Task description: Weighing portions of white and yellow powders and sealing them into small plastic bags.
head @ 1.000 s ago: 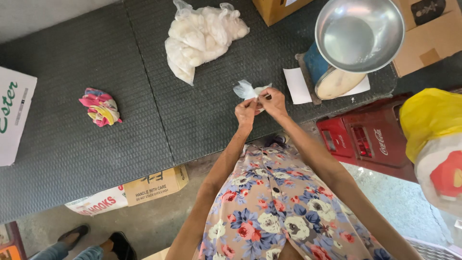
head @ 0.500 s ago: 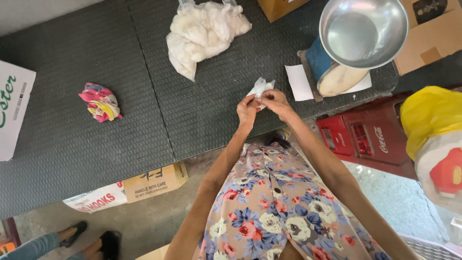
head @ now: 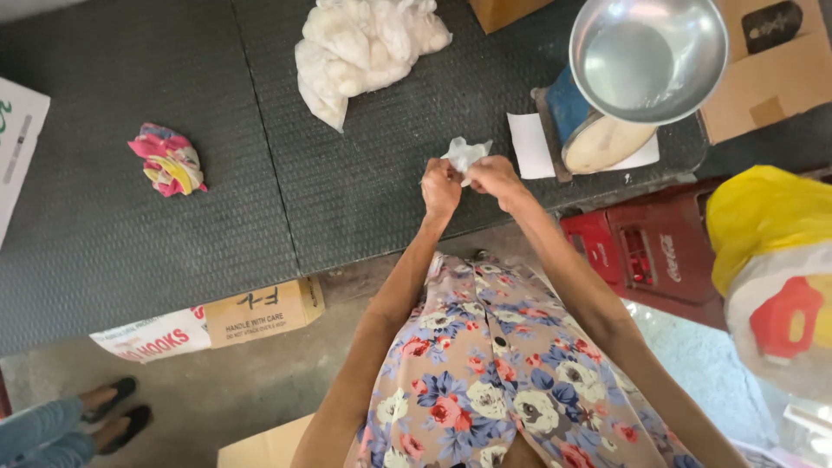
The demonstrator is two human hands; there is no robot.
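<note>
Grip: both hands are closed together on a small clear plastic bag (head: 466, 154), pinching it between fingers and thumbs just above the near edge of the table.
Left hand (head: 440, 186): fist-like, knuckles up, fingers curled tight on the lower left of the bag.
Right hand (head: 496, 176): touching the left hand, fingers folded over the bag's right side (what is inside the bag, if anything, cannot be made out).
Small bag: crumpled, its loose top sticking up beyond the two hands, held in the air over the dark ribbed table mat (head: 173, 225).
White paper (head: 530, 146): a flat slip lying on the mat just right of the hands.
Weighing scale (head: 598, 139): blue body with a pale dial face, standing beside the paper, carrying a round steel bowl (head: 648, 56) on top.
Large bag of white stuff (head: 360, 48): a lumpy translucent sack lying on the mat beyond the hands, well apart from them.
Colourful cloth bundle (head: 169, 159): pink, yellow and blue, crumpled, far left on the mat.
Red crate (head: 646, 256): on the floor to the right, beside the person's floral dress (head: 485, 373).
Yellow bag (head: 767, 217): bulging at the right edge, above a white and red one.
Cardboard box (head: 260, 308): on the floor under the table's near edge.
</note>
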